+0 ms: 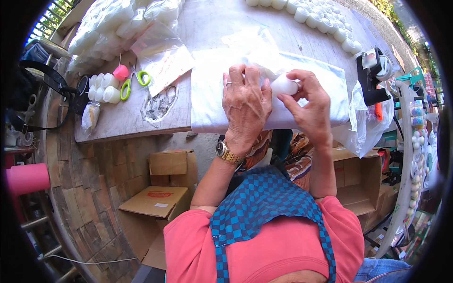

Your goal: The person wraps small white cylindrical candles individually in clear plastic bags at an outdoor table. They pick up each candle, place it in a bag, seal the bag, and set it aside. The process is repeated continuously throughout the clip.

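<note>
A short white votive candle [284, 86] is pinched between the thumb and fingers of my right hand [309, 101], above a folded white cloth [207, 106]. My left hand [246, 96] is beside it, back upward, its fingers bent down and closed at a clear plastic bag [255, 49]. Their tips are hidden under the hand. The left thumb points toward the candle. Beyond both hands, the bag spreads over the cloth, washed out by bright light.
Bagged white candles [111, 28] pile up at the far left; loose candles [314, 19] stand in rows at the far right. Green-handled scissors [125, 89] lie beside a small candle pack [103, 88]. A black tape dispenser [373, 75] is at the right edge. Cardboard boxes [153, 200] sit below.
</note>
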`<act>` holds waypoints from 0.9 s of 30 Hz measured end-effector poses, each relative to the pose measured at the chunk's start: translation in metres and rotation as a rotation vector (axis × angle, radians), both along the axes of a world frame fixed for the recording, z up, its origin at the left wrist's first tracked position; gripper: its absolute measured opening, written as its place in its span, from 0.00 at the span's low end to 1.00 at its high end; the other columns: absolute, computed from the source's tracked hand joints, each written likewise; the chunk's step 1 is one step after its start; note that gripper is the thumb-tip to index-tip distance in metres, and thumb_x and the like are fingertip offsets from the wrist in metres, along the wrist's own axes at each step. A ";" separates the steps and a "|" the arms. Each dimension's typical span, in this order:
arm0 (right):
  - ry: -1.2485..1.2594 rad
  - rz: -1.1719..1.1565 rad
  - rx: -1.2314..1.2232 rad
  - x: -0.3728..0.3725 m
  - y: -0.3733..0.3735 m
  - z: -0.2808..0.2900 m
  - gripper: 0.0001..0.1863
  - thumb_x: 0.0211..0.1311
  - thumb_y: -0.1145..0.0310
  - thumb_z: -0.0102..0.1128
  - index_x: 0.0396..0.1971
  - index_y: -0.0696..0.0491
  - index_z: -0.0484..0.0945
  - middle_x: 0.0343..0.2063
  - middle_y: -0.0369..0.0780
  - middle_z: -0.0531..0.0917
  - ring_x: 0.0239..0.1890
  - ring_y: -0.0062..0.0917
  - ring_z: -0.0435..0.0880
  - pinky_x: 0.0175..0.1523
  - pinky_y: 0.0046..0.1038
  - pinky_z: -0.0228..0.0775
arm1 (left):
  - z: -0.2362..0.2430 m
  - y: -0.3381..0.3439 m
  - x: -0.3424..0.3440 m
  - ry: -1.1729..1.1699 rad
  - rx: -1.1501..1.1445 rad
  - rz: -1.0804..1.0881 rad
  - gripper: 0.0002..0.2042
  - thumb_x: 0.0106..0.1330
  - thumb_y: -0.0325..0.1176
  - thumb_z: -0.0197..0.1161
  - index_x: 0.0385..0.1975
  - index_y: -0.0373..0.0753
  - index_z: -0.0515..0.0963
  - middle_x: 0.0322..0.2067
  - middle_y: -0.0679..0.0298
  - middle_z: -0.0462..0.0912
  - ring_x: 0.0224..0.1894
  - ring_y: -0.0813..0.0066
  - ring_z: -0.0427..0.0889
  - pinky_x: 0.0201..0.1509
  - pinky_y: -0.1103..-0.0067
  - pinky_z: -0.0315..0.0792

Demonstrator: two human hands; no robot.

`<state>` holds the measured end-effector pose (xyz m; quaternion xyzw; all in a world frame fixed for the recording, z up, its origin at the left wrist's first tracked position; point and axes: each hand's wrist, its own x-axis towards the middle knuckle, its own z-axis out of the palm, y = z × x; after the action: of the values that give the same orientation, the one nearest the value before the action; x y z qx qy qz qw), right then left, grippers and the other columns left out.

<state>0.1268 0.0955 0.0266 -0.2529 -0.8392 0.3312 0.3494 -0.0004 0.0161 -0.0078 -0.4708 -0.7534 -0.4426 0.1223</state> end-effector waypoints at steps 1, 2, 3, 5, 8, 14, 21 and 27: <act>0.012 -0.030 0.047 -0.006 -0.006 -0.006 0.22 0.47 0.81 0.72 0.44 0.54 0.76 0.43 0.43 0.78 0.33 0.22 0.82 0.38 0.22 0.77 | 0.001 0.000 0.000 -0.017 -0.038 0.012 0.09 0.58 0.28 0.65 0.37 0.35 0.75 0.46 0.50 0.72 0.40 0.55 0.81 0.41 0.65 0.77; 0.022 -0.063 0.100 -0.012 -0.010 -0.011 0.21 0.48 0.82 0.71 0.43 0.54 0.76 0.45 0.43 0.77 0.34 0.23 0.81 0.41 0.24 0.77 | 0.001 0.001 -0.001 -0.013 -0.014 -0.001 0.07 0.59 0.28 0.65 0.35 0.35 0.76 0.48 0.48 0.72 0.40 0.55 0.82 0.41 0.66 0.78; 0.032 -0.095 0.151 -0.016 -0.011 -0.013 0.20 0.48 0.83 0.71 0.42 0.55 0.76 0.46 0.42 0.76 0.35 0.24 0.81 0.44 0.26 0.78 | -0.001 0.002 -0.002 -0.008 0.010 -0.013 0.06 0.59 0.27 0.64 0.33 0.35 0.76 0.50 0.47 0.72 0.39 0.55 0.83 0.41 0.66 0.78; 0.011 -0.183 0.356 -0.019 -0.008 -0.017 0.21 0.47 0.81 0.72 0.42 0.55 0.76 0.48 0.42 0.75 0.38 0.29 0.82 0.48 0.30 0.77 | -0.004 0.002 -0.005 0.000 0.046 -0.040 0.04 0.60 0.28 0.63 0.30 0.34 0.77 0.54 0.43 0.71 0.40 0.54 0.84 0.41 0.66 0.79; 0.048 -0.217 0.379 -0.027 0.000 -0.019 0.20 0.46 0.77 0.74 0.39 0.54 0.75 0.47 0.43 0.77 0.47 0.35 0.81 0.55 0.35 0.74 | -0.005 0.001 -0.007 0.002 0.056 -0.081 0.05 0.61 0.29 0.63 0.30 0.34 0.77 0.59 0.39 0.69 0.44 0.53 0.84 0.44 0.65 0.79; 0.101 -0.177 0.345 -0.040 0.007 -0.028 0.20 0.47 0.79 0.70 0.39 0.54 0.71 0.43 0.47 0.79 0.41 0.40 0.82 0.46 0.38 0.77 | -0.008 0.003 -0.007 0.026 0.086 -0.099 0.06 0.64 0.31 0.62 0.31 0.34 0.77 0.62 0.35 0.66 0.47 0.50 0.83 0.49 0.63 0.77; -0.053 -0.352 0.319 -0.063 0.013 -0.028 0.16 0.51 0.69 0.70 0.32 0.51 0.69 0.31 0.45 0.80 0.29 0.38 0.81 0.35 0.38 0.72 | -0.008 0.001 -0.012 0.069 0.062 -0.177 0.06 0.64 0.30 0.62 0.32 0.33 0.77 0.64 0.38 0.65 0.53 0.48 0.79 0.54 0.61 0.75; -0.220 -0.042 0.205 -0.061 0.025 -0.011 0.19 0.56 0.59 0.67 0.27 0.55 0.67 0.20 0.45 0.77 0.25 0.39 0.80 0.33 0.37 0.70 | -0.002 -0.015 -0.021 0.043 0.038 -0.209 0.06 0.61 0.28 0.63 0.28 0.31 0.77 0.62 0.41 0.67 0.51 0.49 0.78 0.53 0.62 0.74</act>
<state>0.0662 0.1204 0.0154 -0.2683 -0.8963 0.2067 0.2863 -0.0213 0.0011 -0.0094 -0.5538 -0.6888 -0.4569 0.1003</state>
